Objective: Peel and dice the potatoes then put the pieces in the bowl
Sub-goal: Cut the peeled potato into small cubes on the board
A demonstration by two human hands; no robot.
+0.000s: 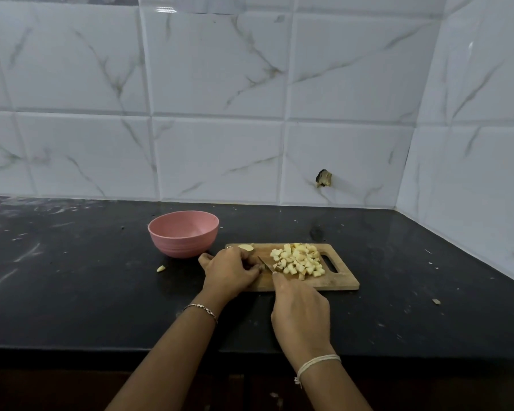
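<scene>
A wooden cutting board (336, 281) lies on the black counter. A pile of diced potato pieces (298, 261) covers its right half. My left hand (230, 269) curls over a small piece of potato on the board's left side, mostly hiding it. My right hand (301, 310) grips a knife (265, 263) whose blade points up-left between the left hand and the pile; the handle is hidden in the hand. A potato slice (246, 247) sits at the board's far left edge. The pink bowl (183, 234) stands empty to the left of the board.
A small potato scrap (161, 268) lies on the black counter (72, 277) below the bowl, another scrap (436, 301) to the right. White marble tiled walls stand behind and on the right. The counter's front edge runs under my forearms.
</scene>
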